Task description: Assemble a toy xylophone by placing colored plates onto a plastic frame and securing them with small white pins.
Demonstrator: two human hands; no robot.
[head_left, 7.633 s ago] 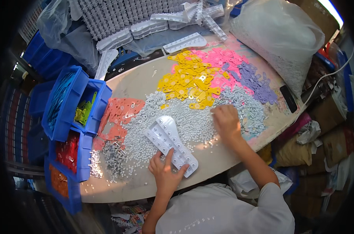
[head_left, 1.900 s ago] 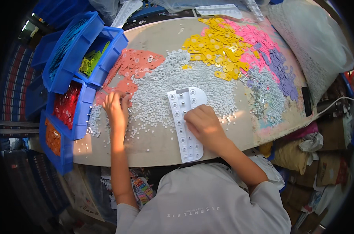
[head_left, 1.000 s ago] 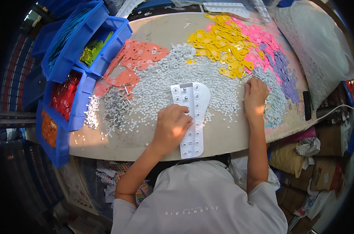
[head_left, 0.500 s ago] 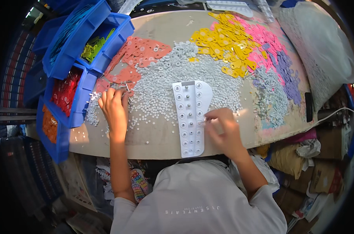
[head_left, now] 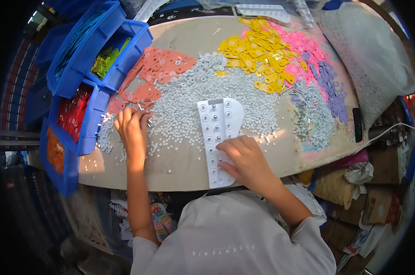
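Observation:
A white board (head_left: 220, 121) with one rounded side lies on the table. White ring-shaped pieces sit in a row along each long edge, and small round metal heads stand down its middle strip. My right hand (head_left: 245, 160) rests over the board's lower right part, thumb and forefinger apart with a metal head between them; nothing shows in its grip. At the left, my left hand (head_left: 133, 130) bends its fingers down at a small heap of metal pins (head_left: 142, 104). Its fingertips are partly hidden, so what they pinch does not show.
Small white pieces (head_left: 184, 101) spread behind the board. Flat tabs lie beyond: coral (head_left: 170, 64), yellow (head_left: 257, 46), pink (head_left: 303, 46), purple (head_left: 333, 87). Silvery pins (head_left: 315, 121) heap at the right. Blue bins (head_left: 97, 114) stand left; a bulging clear bag (head_left: 367, 55) stands right.
My right hand has moved left, from beside the board's right edge onto its middle strip, thumb and forefinger now apart. My left hand stays at the pins. The view has shifted slightly.

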